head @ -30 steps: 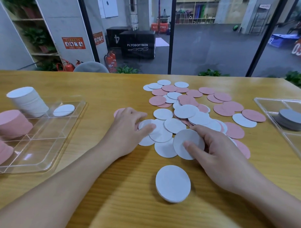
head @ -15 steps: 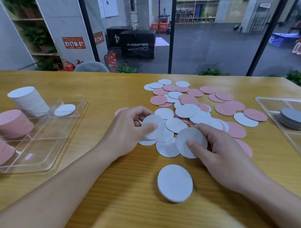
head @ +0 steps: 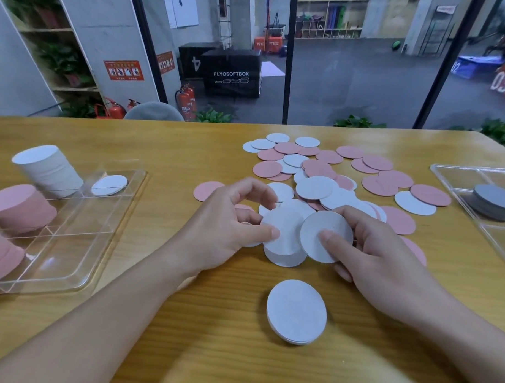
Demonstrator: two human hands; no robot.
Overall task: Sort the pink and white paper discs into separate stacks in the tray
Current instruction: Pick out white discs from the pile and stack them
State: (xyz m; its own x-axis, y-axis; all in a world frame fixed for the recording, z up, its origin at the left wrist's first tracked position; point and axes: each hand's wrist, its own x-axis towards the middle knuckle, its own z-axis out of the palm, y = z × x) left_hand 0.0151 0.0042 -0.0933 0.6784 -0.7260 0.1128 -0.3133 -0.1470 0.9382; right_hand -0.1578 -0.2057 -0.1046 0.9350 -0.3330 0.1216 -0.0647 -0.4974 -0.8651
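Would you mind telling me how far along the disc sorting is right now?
Partly done. The tray already holds a tall white stack and pink stacks. In hand: the left hand and right hand each pinch a white disc, with a small white pile gathered nearby. Left: many mixed loose discs on the table.
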